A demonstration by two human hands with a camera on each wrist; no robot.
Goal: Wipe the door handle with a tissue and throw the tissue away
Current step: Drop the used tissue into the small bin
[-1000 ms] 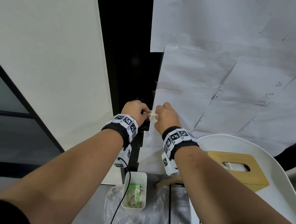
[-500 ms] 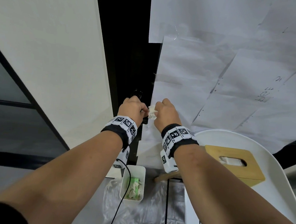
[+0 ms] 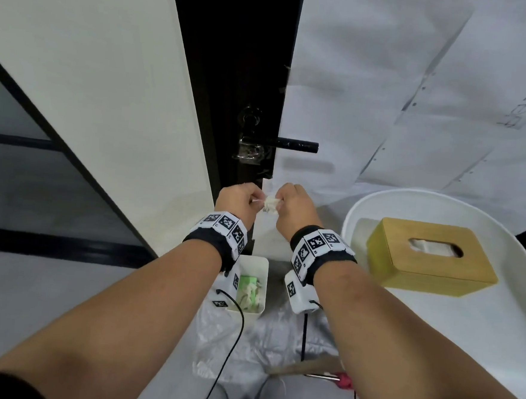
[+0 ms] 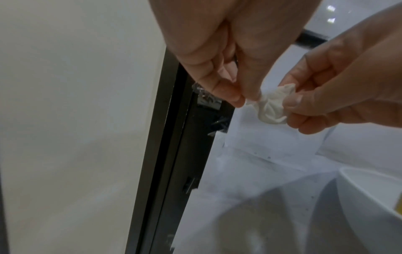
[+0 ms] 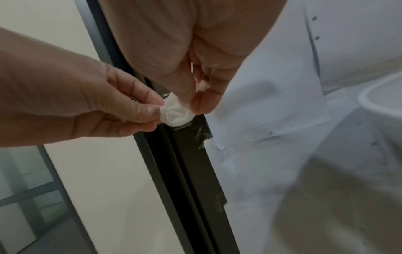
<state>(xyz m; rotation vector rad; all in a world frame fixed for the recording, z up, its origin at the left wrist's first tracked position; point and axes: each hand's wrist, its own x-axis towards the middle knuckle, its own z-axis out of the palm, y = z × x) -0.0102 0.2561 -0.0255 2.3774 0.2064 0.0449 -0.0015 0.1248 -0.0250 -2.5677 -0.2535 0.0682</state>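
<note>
A crumpled white tissue (image 3: 270,204) is pinched from both sides: a twisted corner is nipped between the thumb and fingers (image 4: 230,96) of the left hand (image 3: 236,204), while the bulk of the wad is squeezed by the thumb and curled fingers (image 4: 304,120) of the right hand (image 3: 293,207). The tissue is held in the air between the two hands, below the black door handle (image 3: 290,144) and clear of it. Under the hands, a white bin (image 3: 255,315) holding crumpled tissues and a green scrap is seen on the floor, on clear plastic sheeting (image 3: 264,346). To the right, a wooden tissue box (image 3: 429,257) is carried by a round white counter (image 3: 451,331).
</note>
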